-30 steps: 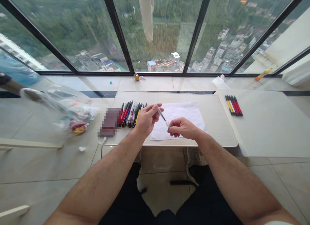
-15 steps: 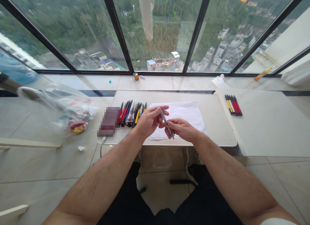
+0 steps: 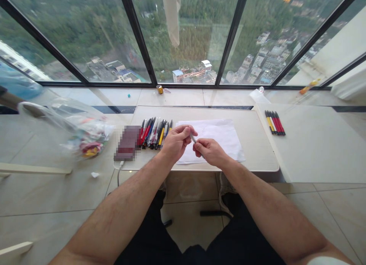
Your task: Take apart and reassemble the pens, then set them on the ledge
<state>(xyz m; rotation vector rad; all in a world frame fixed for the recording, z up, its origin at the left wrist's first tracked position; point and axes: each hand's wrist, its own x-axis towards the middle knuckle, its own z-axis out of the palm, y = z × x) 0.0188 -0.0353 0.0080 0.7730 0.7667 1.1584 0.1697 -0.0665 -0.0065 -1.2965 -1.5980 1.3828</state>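
Observation:
Over the white paper (image 3: 220, 137), a slim grey pen (image 3: 193, 138) slants between my two hands. My left hand (image 3: 178, 140) is closed around its upper end. Lower down, the fingers of my right hand (image 3: 210, 150) wrap the pen and hide most of that end. Left of the paper lies a row of several pens (image 3: 154, 133) in red, black, clear, yellow and blue. A smaller group of pens (image 3: 275, 123), red, yellow and white with black ends, rests side by side on the right-hand board.
A blurred-out dark red device (image 3: 127, 143) with a white cable lies at the table's (image 3: 257, 143) left end. A clear plastic bag (image 3: 85, 131) of wrappers hangs to the left. A gold can (image 3: 159, 89) stands by the window.
My right hand has shifted slightly up and left, its fingers closing further around the pen's lower end. Less of the pen shows now. My left fingers have curled in more.

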